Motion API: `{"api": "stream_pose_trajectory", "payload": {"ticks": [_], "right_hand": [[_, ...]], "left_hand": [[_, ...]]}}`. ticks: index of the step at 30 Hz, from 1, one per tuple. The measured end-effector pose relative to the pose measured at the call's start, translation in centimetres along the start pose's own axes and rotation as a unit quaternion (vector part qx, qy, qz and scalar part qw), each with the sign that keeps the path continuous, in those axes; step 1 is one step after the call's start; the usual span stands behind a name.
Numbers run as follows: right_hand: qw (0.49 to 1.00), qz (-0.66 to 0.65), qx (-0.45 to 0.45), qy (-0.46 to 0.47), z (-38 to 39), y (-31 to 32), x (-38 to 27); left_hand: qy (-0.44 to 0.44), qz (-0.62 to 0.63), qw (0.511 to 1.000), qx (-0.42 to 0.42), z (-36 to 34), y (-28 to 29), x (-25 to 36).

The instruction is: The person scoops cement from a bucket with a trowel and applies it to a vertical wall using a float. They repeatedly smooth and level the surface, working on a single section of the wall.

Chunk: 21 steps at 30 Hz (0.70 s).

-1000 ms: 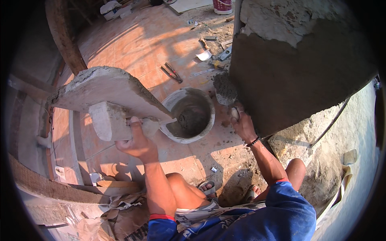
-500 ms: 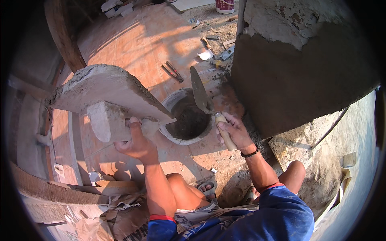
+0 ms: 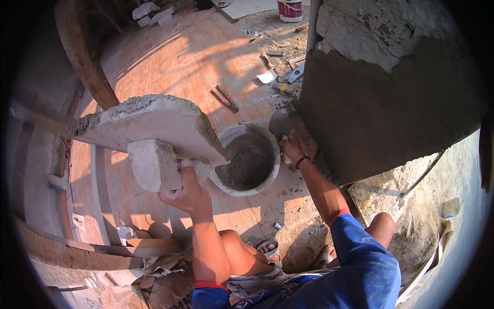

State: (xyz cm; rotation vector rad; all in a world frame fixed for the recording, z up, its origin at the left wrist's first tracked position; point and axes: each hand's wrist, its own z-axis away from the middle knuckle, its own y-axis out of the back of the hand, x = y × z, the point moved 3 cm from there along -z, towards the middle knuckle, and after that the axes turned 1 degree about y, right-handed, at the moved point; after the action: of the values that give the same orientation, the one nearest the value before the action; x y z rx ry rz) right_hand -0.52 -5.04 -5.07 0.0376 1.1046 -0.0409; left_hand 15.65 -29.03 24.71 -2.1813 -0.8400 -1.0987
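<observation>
Since the earlier frame the trowel has swung away from above the bucket and its blade now lies against the foot of the plastered wall, while the hawk board has barely shifted. On the left, the left hand is clenched around the thick handle under the board, which carries a thin skin of mortar and tilts down toward the bucket's rim. Keeping that board level, and near the wall, would likely save spills. The grey bucket sits on the tiled floor between the two hands, with mortar in its bottom. To the right, the right hand is wrapped tight round the trowel's grip. Pressing firmly and drawing the blade upward in one even stroke should bond the wet coat to the wall's lower edge.
</observation>
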Motion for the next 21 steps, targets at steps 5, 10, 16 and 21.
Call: {"api": "stream_pose_trajectory", "payload": {"ticks": [5, 10, 16, 21], "right_hand": [[0.991, -0.055, 0.116, 0.030, -2.1, -1.2, -0.7], [0.988, -0.084, 0.126, -0.022, -3.5, -2.0, 0.3], [0.959, 0.130, 0.225, 0.113, -6.4, 2.3, 5.4], [0.962, 0.156, 0.199, 0.098, -2.1, 3.0, 7.7]], "left_hand": [[0.001, -0.033, 0.999, -0.013, 0.1, -0.4, 0.1], [0.001, -0.057, 0.998, -0.018, 0.0, -0.1, 0.4], [0.001, -0.023, 0.999, -0.024, 0.2, -0.8, 0.1], [0.012, -0.058, 0.998, -0.020, 0.2, -0.2, 0.5]]}}
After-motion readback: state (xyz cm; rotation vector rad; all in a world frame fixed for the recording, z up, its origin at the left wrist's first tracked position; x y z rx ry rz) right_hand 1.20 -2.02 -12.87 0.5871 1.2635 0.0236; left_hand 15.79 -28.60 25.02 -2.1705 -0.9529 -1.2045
